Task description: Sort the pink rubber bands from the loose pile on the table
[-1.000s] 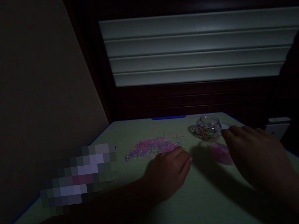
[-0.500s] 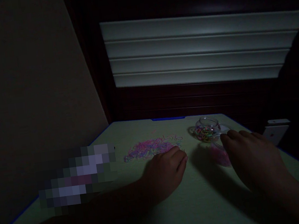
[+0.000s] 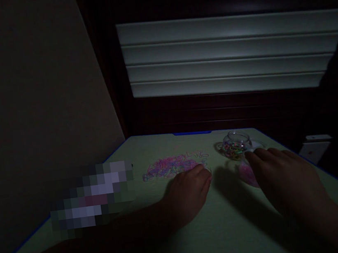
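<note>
A loose pile of pink, purple and blue small elastic bands [image 3: 168, 167] lies spread on the table. My left hand [image 3: 190, 194] rests at the pile's near right edge, its fingers curled and closed; what they hold, if anything, is hidden. My right hand [image 3: 285, 181] hangs with bent fingers over a clear jar of pink bands [image 3: 246, 173], covering the jar's right side and most of its top. Its fingertips are hidden, so whether they grip the jar or something small is unclear. Just behind stands an open round jar [image 3: 236, 144] holding multicoloured bands.
The pale table [image 3: 185, 249] has a blue edge. A blurred-out object [image 3: 102, 189] lies at the left. A white box [image 3: 317, 148] stands beyond the right edge. A dark wooden panel with pale slats [image 3: 225, 57] rises behind the table, and a wall [image 3: 32, 78] is on the left.
My right hand has shifted slightly left over the jar of pink bands. My left hand stays by the pile. The whole view has moved a little.
</note>
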Demonstrator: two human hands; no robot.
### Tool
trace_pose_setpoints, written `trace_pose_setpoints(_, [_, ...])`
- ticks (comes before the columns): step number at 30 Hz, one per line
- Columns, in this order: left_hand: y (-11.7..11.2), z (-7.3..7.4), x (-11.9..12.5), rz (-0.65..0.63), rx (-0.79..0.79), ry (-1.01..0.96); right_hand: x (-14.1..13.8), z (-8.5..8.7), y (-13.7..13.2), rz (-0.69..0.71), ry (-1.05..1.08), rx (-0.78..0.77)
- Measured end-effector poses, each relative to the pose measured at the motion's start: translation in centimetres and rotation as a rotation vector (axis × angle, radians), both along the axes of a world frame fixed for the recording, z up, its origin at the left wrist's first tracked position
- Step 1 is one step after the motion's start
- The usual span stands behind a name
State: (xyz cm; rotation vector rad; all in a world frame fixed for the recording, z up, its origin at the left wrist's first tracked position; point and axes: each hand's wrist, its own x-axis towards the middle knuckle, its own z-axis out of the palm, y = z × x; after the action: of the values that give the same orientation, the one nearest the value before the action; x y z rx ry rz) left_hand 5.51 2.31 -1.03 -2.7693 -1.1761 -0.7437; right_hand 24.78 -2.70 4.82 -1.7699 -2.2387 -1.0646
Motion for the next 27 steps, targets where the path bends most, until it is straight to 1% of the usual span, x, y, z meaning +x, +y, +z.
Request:
trace_pose_setpoints(5, [0.2,-0.2,-0.1,0.017,0.005,-0.004,-0.3,-0.4,0.2,0.072,0.035,-0.056])
trace_pose_setpoints(10, [0.2,-0.3,-0.2,0.053,0.017,-0.009,-0.8,-0.7,0.3,0.150,0.131,-0.234])
trace_pose_setpoints(13, [0.2,-0.3,-0.3,0.068,-0.001,-0.002,-1.2,-0.9,0.1,0.220,0.256,-0.354])
trace_pose_setpoints(15, [0.2,-0.3,-0.3,0.071,-0.017,0.007,-1.3,-1.1,0.0,0.259,0.333,-0.406])
trace_pose_setpoints(19, [0.1,-0.1,-0.2,0.082,-0.037,0.055,-1.2,-1.7,0.3,0.290,0.406,-0.452])
trace_pose_setpoints(25, [-0.2,0.1,-0.3,0.122,-0.052,0.124,-0.9,-2.0,0.6,0.284,0.394,-0.447])
trace_pose_setpoints(27, [-0.2,0.1,-0.4,0.127,-0.051,0.148,-0.9,-2.0,0.5,0.283,0.391,-0.467])
